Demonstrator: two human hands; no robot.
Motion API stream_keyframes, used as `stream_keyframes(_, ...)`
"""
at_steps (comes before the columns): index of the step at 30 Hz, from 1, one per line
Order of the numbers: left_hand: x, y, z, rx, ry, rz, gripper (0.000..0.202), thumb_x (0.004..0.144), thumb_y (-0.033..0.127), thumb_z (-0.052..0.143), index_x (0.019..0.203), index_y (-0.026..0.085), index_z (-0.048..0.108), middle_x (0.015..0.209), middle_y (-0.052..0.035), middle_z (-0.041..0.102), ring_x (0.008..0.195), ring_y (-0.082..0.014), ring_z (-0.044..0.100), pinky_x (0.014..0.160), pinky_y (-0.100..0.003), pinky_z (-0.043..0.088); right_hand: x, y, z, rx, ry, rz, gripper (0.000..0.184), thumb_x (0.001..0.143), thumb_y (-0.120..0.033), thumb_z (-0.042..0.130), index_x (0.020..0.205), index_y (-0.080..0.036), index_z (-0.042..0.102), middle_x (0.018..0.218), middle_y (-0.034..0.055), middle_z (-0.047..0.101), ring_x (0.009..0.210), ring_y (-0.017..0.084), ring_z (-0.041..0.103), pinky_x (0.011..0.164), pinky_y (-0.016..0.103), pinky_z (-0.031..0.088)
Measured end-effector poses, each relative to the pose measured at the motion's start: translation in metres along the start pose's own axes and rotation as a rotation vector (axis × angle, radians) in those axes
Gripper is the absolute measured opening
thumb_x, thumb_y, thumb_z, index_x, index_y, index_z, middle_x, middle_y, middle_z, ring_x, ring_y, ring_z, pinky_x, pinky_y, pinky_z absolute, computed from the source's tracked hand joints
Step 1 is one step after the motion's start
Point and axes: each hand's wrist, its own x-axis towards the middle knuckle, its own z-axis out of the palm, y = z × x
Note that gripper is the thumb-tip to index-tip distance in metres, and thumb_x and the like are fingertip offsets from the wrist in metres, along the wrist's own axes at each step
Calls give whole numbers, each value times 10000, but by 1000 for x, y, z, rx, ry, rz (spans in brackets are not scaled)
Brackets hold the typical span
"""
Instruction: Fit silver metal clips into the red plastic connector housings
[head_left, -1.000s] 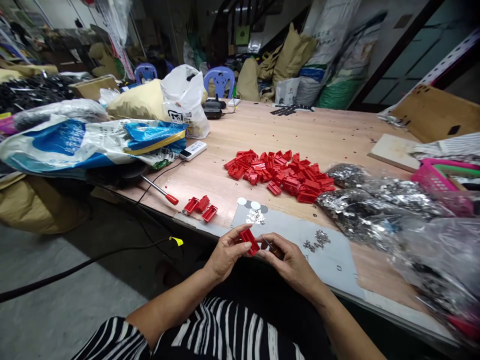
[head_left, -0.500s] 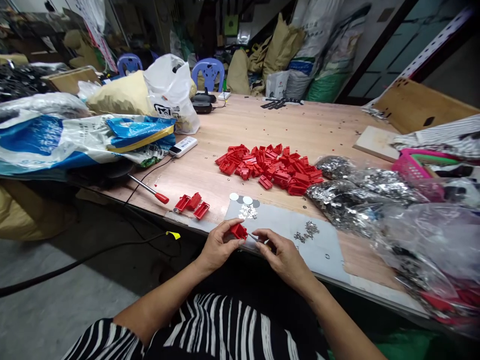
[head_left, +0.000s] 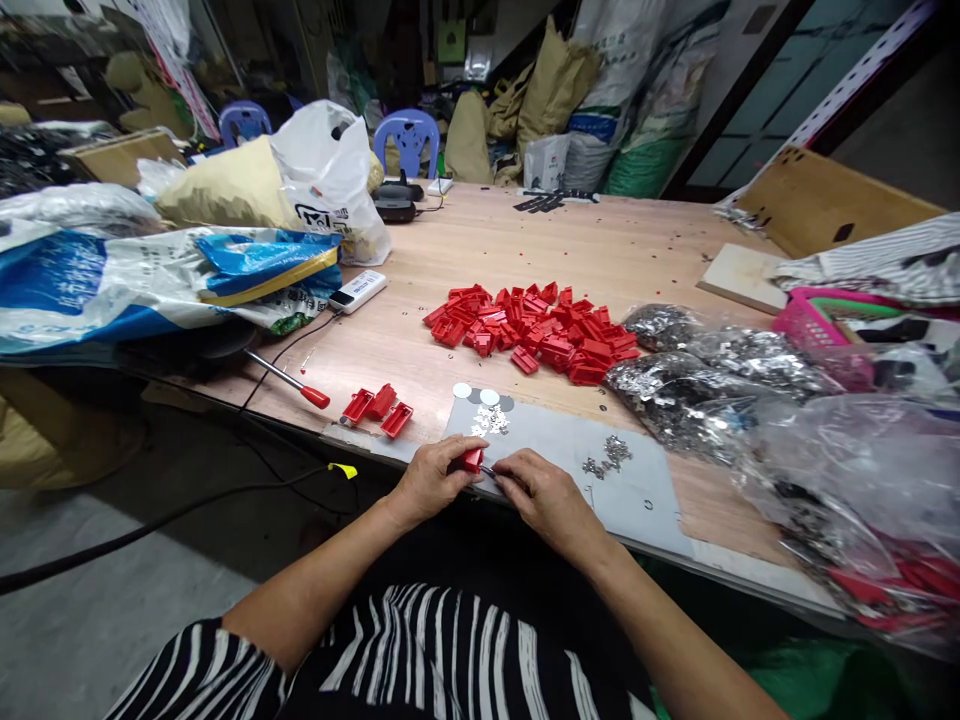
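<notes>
My left hand (head_left: 431, 482) is closed, pinching a small red plastic box (head_left: 472, 459) between thumb and fingers at the table's front edge. My right hand (head_left: 551, 498) is closed around a thin metal tool (head_left: 488, 471), whose tip meets the right side of the red box. The tool's other end is hidden in my palm. Just beyond my hands, small silvery-white metal pieces (head_left: 490, 420) lie on a grey mat (head_left: 555, 440). Darker small metal parts (head_left: 611, 456) sit on the mat to the right. Several red boxes (head_left: 379, 403) stand at the left.
A heap of red boxes (head_left: 536, 330) spreads across mid-table. Clear bags of metal parts (head_left: 675, 395) and a pink basket (head_left: 817, 325) crowd the right. At left are a lever with a red grip (head_left: 313, 397), a white device (head_left: 358, 292) and large plastic sacks (head_left: 150, 285).
The red box has turned in my left hand, so its open side shows less. My right fingers have closed in and the tool now points more directly at the box. The view has shifted slightly.
</notes>
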Motion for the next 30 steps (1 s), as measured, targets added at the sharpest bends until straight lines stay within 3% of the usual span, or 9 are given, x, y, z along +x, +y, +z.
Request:
stream_keyframes(10, 1, -3, 3, -11, 26, -17, 370, 758, 173, 692, 1118, 227, 634, 1033, -29, 718, 958, -182, 669, 876, -301, 514, 5, -9, -2, -75, -67, 69, 171, 876, -127, 532, 938, -208, 670, 935, 37, 658, 861, 169, 633, 780, 274, 489)
stream_keyframes(18, -3, -3, 10, -35, 101, -31, 345, 770, 177, 659, 1109, 230, 627, 1083, -39, 700, 960, -188, 660, 866, -313, 505, 1, -23, 15, -209, 15, 137, 155, 904, -149, 474, 914, -195, 622, 914, 53, 629, 808, 177, 619, 693, 272, 466)
stream_keyframes(25, -5, -2, 6, -172, 91, -75, 298, 733, 203, 702, 1024, 206, 638, 986, -41, 686, 901, -176, 640, 842, -298, 490, -4, -9, 5, 22, 73, 110, 180, 915, -210, 455, 1018, -226, 603, 967, 51, 639, 889, 187, 608, 786, 309, 467)
stream_keyframes(30, -7, 12, 7, -396, 195, -169, 317, 713, 209, 725, 1008, 199, 609, 995, -36, 649, 908, -163, 618, 869, -299, 469, -12, -8, -9, 154, 40, 134, 196, 948, -263, 399, 1065, -221, 551, 883, 30, 642, 806, 176, 600, 734, 299, 450)
